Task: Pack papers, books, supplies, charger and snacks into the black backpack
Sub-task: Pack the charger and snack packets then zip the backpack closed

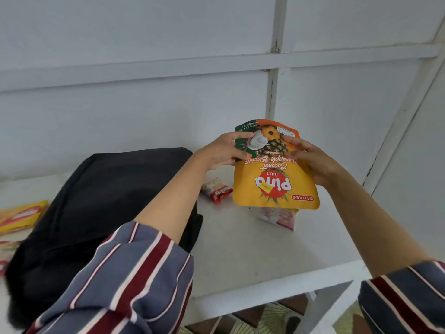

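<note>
Both hands — L (pixel 220 150) & R (pixel 310 157) — grip biscuit pouch (pixel 274 182), prob. airborne.

The backpack (pixel 101 201) lies on the table (pixel 240 256) at the left, its far end towards the wall (pixel 144 112) behind. A stack of papers (pixel 21 215) lies on the table just beside the backpack's left side. To the right of the backpack, a biscuit pouch (pixel 274 184) is held above the table, with the left grip (pixel 224 150) on its left edge and the right grip (pixel 310 160) on its right edge. A small snack packet (pixel 216 190) lies on the table between backpack and pouch. A second packet (pixel 279 216) lies on the table below the pouch's near edge, partly hidden behind it.
</note>
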{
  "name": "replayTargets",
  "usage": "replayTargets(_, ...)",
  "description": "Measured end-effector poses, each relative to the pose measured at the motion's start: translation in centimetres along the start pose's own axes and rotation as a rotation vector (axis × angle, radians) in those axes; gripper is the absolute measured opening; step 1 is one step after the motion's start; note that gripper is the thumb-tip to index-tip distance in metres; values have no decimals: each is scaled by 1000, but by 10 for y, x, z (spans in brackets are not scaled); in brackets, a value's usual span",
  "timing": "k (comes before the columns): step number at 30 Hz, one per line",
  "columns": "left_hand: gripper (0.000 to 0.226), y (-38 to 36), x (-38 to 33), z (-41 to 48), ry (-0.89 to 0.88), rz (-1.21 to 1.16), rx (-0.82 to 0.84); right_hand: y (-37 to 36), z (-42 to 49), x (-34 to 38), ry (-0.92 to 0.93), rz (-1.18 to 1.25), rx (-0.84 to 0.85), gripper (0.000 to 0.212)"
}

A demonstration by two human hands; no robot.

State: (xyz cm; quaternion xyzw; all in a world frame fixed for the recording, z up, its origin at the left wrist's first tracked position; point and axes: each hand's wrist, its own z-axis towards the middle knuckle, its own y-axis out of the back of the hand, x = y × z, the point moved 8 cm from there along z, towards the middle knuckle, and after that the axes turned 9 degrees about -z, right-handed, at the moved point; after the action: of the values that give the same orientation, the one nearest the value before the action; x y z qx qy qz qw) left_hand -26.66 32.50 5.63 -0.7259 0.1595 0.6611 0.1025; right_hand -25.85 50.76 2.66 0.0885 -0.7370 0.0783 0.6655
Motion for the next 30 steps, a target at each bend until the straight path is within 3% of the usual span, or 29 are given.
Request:
replayTargets(13, 51, 91, 27, -205, -11, 30, -18, -187, -103, -15, -38, 2, 8, 46)
replayTargets(20, 58, 120, 52, -267, -46, -1, -167, -242, -128, -32, -78, 36, 130, 44)
replayTargets(22, 52, 126, 62, -281, -36, -11, -220, -251, -135, -37, -92, 30, 157, 50)
replayTargets(26, 23, 139, 75, -308, -34, 3, -359, -261, -149, -42, -85, 31, 196, 42)
replayTargets(28, 12, 144, 80, -325, -38, 14, -364, -263, -155, -45, -80, 41, 222, 44)
replayTargets(30, 27, 142, 91, -338, 60, 92, -279, -261, -160, -46, -71, 72, 217, 45)
